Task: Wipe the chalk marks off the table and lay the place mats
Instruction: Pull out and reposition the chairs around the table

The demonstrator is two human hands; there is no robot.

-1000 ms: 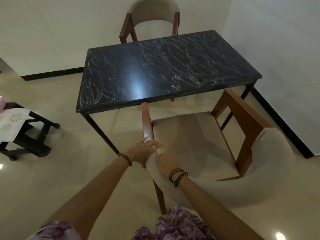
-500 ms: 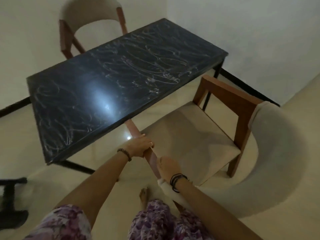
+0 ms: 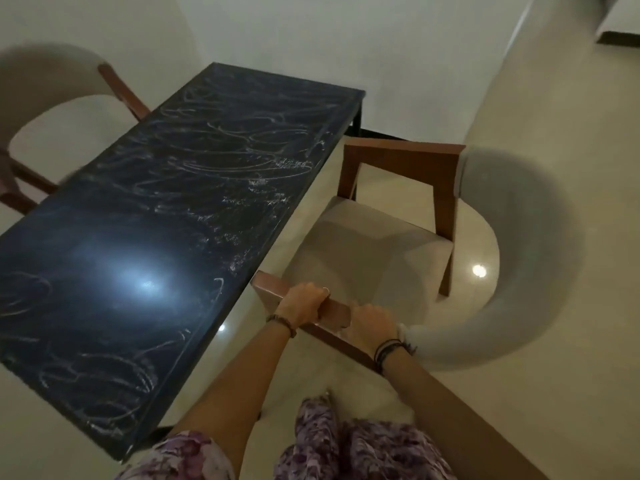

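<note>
The black table (image 3: 145, 237) runs from lower left to upper centre, its glossy top covered in white chalk scribbles (image 3: 242, 161). To its right stands a wooden armchair (image 3: 374, 251) with a beige seat and a curved padded back. My left hand (image 3: 303, 304) grips the chair's near wooden armrest (image 3: 332, 311), fingers curled over its top. My right hand (image 3: 372, 323) grips the same armrest just behind, close to the padded back. No place mats or cloth are in view.
A second chair (image 3: 52, 91) of the same kind stands at the table's far left side. White walls meet behind the table's far end. Glossy beige floor (image 3: 540, 393) spreads to the right and front. My patterned purple clothing (image 3: 322, 441) shows at the bottom.
The view has swung round the table's corner, so the table now lies at my left. Both hands stay on the chair's armrest, and the chair stands farther out from the table edge.
</note>
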